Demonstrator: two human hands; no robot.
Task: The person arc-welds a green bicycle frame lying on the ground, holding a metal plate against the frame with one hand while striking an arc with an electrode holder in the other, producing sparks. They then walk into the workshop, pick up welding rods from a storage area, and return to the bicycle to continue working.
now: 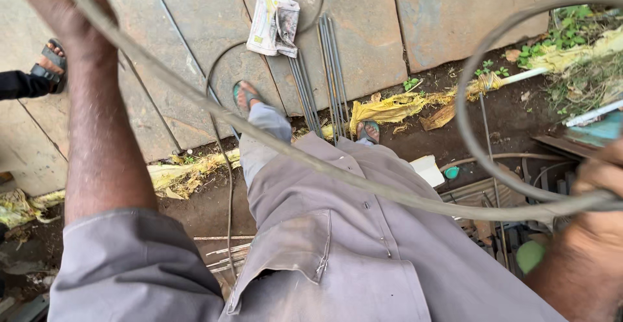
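My left hand [55,0] is raised at the top left, closed around a thick grey cable [311,163]. The cable runs diagonally down across my grey shirt to my right hand [600,185] at the right edge, which grips it too. From the right hand the cable curls up in a large loop [483,56] toward the top right. Far below I see my feet in sandals [245,95] standing at the edge of stone slabs.
Several thin metal rods [331,69] lie on the slabs beside a folded newspaper [274,23]. A thin wire [224,166] snakes over the dirt. Another person's sandalled foot [50,62] shows at the left. Metal scrap [493,198] lies at the right, weeds beyond.
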